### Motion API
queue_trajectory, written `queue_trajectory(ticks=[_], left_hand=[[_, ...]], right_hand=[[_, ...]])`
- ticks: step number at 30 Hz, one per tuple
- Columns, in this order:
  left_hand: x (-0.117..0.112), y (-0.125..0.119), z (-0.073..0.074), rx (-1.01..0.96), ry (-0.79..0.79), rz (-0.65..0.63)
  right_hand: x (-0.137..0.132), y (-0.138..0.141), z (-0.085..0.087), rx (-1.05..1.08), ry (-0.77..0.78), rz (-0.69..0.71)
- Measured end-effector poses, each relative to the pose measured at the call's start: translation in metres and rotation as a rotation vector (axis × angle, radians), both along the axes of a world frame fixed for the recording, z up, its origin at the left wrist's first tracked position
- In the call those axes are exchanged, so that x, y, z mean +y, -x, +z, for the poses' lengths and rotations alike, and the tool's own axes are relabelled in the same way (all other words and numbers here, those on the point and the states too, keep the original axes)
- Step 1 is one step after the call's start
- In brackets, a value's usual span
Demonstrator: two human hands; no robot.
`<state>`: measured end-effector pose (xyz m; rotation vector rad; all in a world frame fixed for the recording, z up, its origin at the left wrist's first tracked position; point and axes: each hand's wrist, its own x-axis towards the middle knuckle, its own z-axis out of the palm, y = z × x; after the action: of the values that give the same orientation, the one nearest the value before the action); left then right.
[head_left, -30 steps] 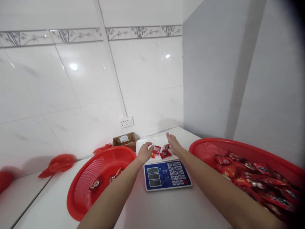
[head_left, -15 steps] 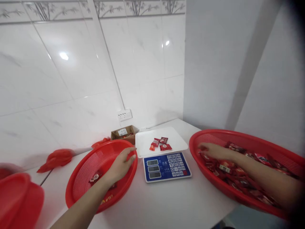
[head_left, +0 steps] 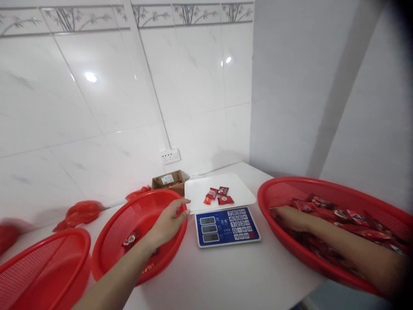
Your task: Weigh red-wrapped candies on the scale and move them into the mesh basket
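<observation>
My left hand (head_left: 169,220) rests on the right rim of a round red basket (head_left: 129,215), fingers stretched toward the scale, holding nothing. That basket holds a few red candy packets (head_left: 130,240). My right hand (head_left: 290,214) lies inside a large red basket (head_left: 280,189) full of red wrapped candies (head_left: 342,215), fingers curled among them; what they grip is hidden. Between the baskets stands a blue-faced electronic scale (head_left: 226,226) with a white tray (head_left: 196,193) carrying several red candy packets (head_left: 218,196).
A third red basket (head_left: 41,262) sits at the lower left. Red plastic bags (head_left: 80,213) and a small cardboard box (head_left: 167,181) lie by the tiled wall, under a socket (head_left: 170,155). A grey wall closes the right side.
Both hands left the scale tray: the left moved to the middle basket's rim, the right into the large candy basket. The view shifted and the lower-left basket came into sight.
</observation>
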<state>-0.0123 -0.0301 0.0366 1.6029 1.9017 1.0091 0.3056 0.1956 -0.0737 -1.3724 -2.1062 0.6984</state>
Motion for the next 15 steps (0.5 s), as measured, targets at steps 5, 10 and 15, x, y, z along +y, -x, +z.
queue_trajectory(ticks=[5,10,15], left_hand=[[0.000,-0.001,0.000,-0.085,0.009,-0.020],[0.011,-0.037,-0.004,-0.518,0.094,-0.121],[0.027,-0.097,-0.025,-1.065,0.217,-0.290]], right_hand=[[0.009,-0.002,0.041,-0.180,-0.093,0.008],[-0.021,0.029,0.088,0.102,-0.067,-0.040],[-0.084,0.087,0.100,0.440,0.236,0.265]])
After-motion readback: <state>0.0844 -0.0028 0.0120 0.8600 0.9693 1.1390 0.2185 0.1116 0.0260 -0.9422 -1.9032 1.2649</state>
